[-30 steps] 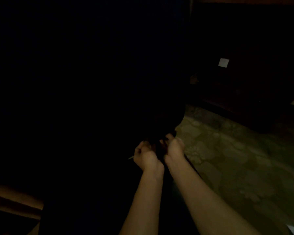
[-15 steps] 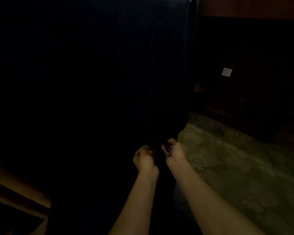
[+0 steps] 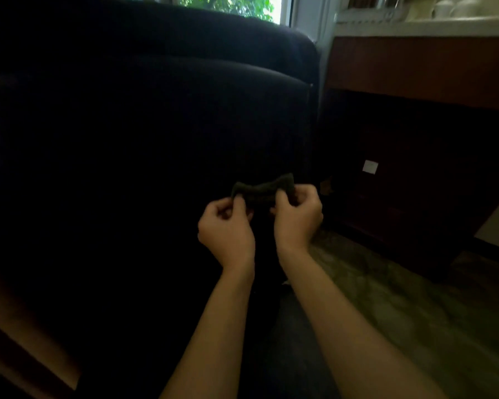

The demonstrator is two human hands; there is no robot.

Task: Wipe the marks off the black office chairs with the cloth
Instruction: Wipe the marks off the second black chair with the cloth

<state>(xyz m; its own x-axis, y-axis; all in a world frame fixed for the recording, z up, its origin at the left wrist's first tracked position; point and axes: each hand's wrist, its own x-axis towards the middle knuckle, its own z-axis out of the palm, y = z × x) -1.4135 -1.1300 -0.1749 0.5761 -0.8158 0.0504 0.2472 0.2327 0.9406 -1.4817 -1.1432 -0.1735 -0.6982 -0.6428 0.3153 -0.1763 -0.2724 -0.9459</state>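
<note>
Two bare forearms reach forward from the bottom edge of the view, and between the hands hangs a small dark green knitted cloth point(image 3: 262, 191), stretched sideways into a shallow sagging strip. The left hand point(image 3: 228, 228) has its fingers curled inward, its grip pinching the left end of the cloth between thumb and fingertips. The right hand point(image 3: 297, 217) is likewise curled, its grip clenched on the right end of the cloth, whose corner rises slightly above the knuckles. The two hands sit near each other, level, with the cloth spanning the gap between them. Directly behind the cloth, filling most of the view to its left and above, stands the broad padded back of a black office chair point(image 3: 156, 125), with a horizontal seam across its upper part and a rounded top edge; whether the cloth touches the chair cannot be told in this dim light. Below and to the right of the cloth lies a patterned greenish carpet point(image 3: 401, 312). Further right of the cloth stands a dark reddish-brown wooden bench point(image 3: 415, 70) with a small white label point(image 3: 370, 167) on its shadowed lower panel. Above the chair's top edge a bright window point(image 3: 231, 5) shows green foliage.
</note>
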